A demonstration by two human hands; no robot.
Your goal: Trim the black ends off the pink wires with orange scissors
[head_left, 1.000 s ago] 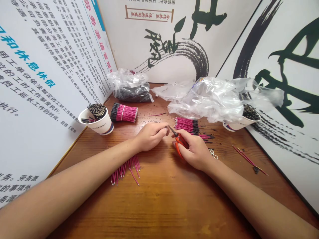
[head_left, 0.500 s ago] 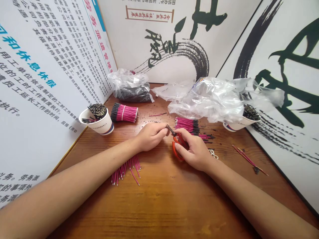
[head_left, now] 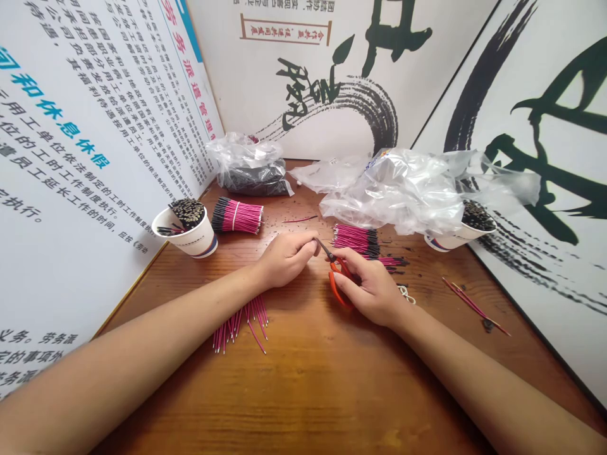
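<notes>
My right hand (head_left: 367,281) grips red-handled scissors (head_left: 337,278), whose dark blades point up and left to the fingertips of my left hand (head_left: 290,258). The fingers of my left hand are closed in a pinch; whatever lies between them is too small or hidden to make out. Pink wires with silver tips (head_left: 256,325) fan out on the wooden table (head_left: 303,392) below my left wrist. Just beyond my right hand lies a pile of pink wires with black ends (head_left: 355,239).
A tied bundle of pink wires (head_left: 237,216) lies behind a paper cup (head_left: 196,242) at left. Another paper cup (head_left: 455,239) stands at right, beside clear plastic bags (head_left: 398,189). A dark-filled bag (head_left: 253,174) sits at the back. Loose wires (head_left: 474,306) lie at right.
The scissor blades have come closer together at my left fingertips, and the handles have closed a little. Both hands are in nearly the same place.
</notes>
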